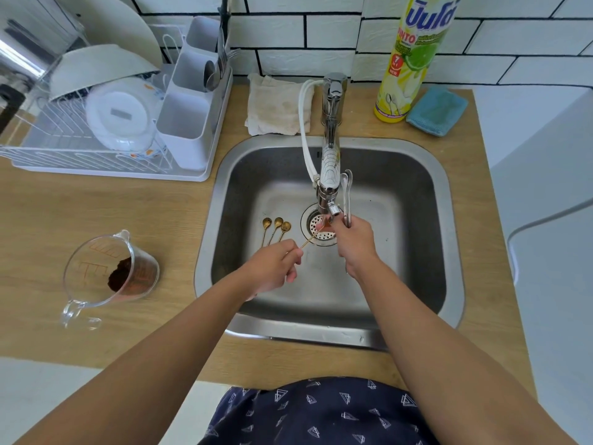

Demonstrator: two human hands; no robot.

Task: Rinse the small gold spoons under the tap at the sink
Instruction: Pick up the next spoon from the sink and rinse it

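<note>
At frame centre the left hand (276,263) pinched one gold spoon (313,237) by its handle under the tap (330,175) while the right hand (353,240) gripped silver cutlery (347,200) — three gold spoons (276,224) lay in the sink (417,187), seemingly unrinsed.

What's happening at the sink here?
A person is rinsing small gold spoons. The left hand pinches one gold spoon by its handle, its bowl under the tap over the drain. The right hand works at the bowl end while gripping silver utensils. Three more gold spoons lie on the sink floor.
</note>
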